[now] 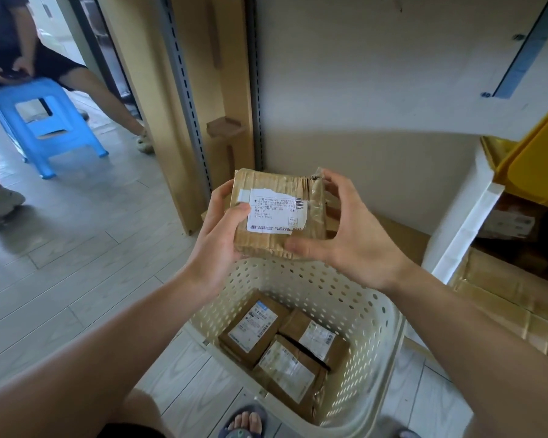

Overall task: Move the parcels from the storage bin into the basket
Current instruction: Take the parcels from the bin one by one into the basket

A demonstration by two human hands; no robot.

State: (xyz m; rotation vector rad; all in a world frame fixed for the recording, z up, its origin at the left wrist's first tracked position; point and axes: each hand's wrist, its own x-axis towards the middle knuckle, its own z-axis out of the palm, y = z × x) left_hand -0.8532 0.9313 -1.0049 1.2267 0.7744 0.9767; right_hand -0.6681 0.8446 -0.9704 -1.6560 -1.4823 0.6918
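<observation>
Grey plank floor [76,254], cream basket [377,314] below; our left hand [217,238] and right hand [358,238] clamp the parcel [276,213] between curled fingers.

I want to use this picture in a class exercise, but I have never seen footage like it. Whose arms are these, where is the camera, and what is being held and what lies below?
There is one picture, taken by a wide-angle camera worn on a person's head, looking forward and down. The two bare arms belong to that person; no machine is involved.

Both hands hold a worn cardboard parcel with a torn white shipping label. The left hand has it in a grip from the left side, thumb on the label; the right hand curls round its right end and lower edge.

Below it on the tiled floor stands a cream perforated plastic basket with three labelled parcels already inside. At the right edge is a yellow storage bin on a white shelf. At the upper left, another person sits on a blue plastic stool.
</observation>
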